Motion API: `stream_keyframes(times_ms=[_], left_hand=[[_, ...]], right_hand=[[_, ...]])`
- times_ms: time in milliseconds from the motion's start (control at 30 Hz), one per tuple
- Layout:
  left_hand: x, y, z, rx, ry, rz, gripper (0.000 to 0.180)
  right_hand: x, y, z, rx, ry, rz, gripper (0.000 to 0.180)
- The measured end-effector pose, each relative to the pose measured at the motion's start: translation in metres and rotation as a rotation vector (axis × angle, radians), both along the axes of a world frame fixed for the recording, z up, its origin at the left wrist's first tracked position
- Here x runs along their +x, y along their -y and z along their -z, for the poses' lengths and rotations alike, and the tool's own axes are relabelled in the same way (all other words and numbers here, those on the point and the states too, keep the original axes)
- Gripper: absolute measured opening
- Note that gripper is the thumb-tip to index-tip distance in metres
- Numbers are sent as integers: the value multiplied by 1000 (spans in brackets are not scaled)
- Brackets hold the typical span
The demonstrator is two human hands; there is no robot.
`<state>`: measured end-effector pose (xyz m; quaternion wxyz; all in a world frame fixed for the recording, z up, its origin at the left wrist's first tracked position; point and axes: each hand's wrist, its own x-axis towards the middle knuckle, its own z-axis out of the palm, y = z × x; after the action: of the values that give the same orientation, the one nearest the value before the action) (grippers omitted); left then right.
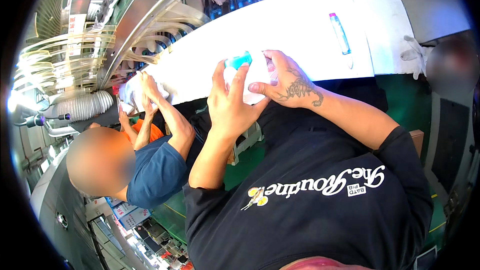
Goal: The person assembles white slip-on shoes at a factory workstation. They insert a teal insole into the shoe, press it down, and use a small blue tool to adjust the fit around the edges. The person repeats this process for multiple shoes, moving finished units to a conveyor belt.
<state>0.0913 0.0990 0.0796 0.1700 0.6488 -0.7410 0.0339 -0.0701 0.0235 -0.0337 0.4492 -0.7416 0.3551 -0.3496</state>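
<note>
Both my hands are closed around a white thing (254, 76), pale and washed out by the bright light, over the near edge of the white work surface. My left hand (231, 102) has its fingers bent over the left side, with fingertips at a turquoise piece (238, 60). My right hand (291, 81) grips the other side, thumb across the front and fingers along the far side. A pinkish, partly see-through patch (272, 71) shows beside the right fingers. The exact kind of the held thing cannot be made out.
A slim blue pen-like tool (340, 33) with a pink end lies on the white work surface (295, 15). A white glove (413, 56) hangs at its right end. At left, a co-worker's hands (150, 90) work close by. Clear curved tubes (165, 30) run behind the surface.
</note>
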Motion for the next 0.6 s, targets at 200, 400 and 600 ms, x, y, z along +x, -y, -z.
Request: stream_keyframes(times_ms=[200,400,600], left_hand=[[29,-19,13,-7,-214,196,109],[38,-25,14,58,-273,250,109],[38,-25,18,50,-322,261,103]], right_hand=[[-17,-3,-3,-17,33,-85,86],[-27,-10,-5,83,57,-158,80],[-25,-18,-15,109,5,-156,106]])
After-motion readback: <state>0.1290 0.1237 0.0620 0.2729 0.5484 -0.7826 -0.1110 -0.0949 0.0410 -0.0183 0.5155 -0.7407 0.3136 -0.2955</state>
